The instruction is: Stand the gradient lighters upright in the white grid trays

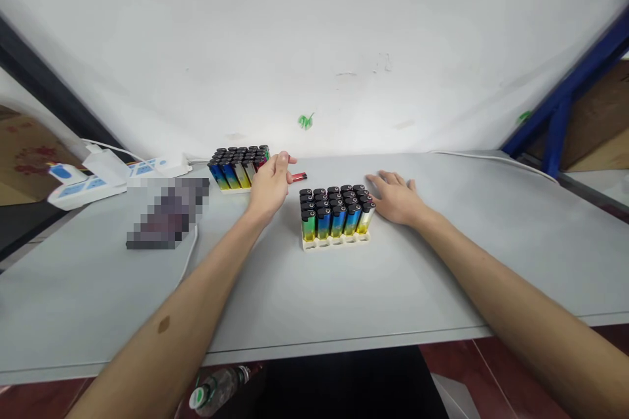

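Observation:
My left hand point(271, 184) is closed, its fingers curled around a red lighter point(299, 177). The lighter's dark end sticks out to the right, while the rest is hidden by the fingers. In front of me stands a white rack point(337, 244) of upright lighters with black tops and green, blue and yellow bodies. Its nearest row of slots holds no lighters. My right hand point(396, 198) lies flat on the table at the rack's right side, fingers spread and nothing visible in it. Left of my left hand is another rack of lighters point(238, 169), partly covered by that hand.
A white power strip point(111, 183) with plugs and cables lies at the left. Near it is a blurred-out dark object point(170, 213). The white wall point(314, 46) bounds the grey table point(472, 262) at the back. A plastic bottle point(221, 389) is below the front edge.

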Demonstrator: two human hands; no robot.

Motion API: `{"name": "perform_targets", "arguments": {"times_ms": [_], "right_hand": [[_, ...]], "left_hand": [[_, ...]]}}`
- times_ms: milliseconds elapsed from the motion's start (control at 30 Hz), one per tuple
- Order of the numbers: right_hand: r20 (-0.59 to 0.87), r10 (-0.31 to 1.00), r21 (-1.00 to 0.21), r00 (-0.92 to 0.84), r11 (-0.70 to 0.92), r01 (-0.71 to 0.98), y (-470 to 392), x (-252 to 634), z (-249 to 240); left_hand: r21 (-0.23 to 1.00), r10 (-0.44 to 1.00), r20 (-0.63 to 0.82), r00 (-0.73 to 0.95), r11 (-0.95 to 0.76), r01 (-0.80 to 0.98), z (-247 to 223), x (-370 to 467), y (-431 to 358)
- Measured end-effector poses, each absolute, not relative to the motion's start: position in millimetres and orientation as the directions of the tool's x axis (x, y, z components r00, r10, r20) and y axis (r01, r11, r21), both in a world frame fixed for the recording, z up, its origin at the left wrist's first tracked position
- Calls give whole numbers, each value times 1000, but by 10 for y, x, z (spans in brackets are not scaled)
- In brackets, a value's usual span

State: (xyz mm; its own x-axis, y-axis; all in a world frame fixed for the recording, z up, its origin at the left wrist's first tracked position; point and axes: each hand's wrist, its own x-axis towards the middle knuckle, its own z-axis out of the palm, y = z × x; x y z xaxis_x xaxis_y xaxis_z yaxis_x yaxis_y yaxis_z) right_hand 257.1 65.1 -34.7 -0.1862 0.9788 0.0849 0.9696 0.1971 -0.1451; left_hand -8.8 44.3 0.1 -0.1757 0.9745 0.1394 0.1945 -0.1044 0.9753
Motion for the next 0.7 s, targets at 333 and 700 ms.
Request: {"name": "perform_targets", "arguments": {"times_ms": [333, 700], "right_hand": [[85, 978, -140, -188, 198, 970, 653, 2579, -344], [83, 978, -147, -192, 202, 968, 660, 2587, -348]], "left_hand": [[983, 974, -93, -205, 56, -177, 151, -43, 408], [968, 993, -34, -114, 4, -250, 236, -30, 345]]}}
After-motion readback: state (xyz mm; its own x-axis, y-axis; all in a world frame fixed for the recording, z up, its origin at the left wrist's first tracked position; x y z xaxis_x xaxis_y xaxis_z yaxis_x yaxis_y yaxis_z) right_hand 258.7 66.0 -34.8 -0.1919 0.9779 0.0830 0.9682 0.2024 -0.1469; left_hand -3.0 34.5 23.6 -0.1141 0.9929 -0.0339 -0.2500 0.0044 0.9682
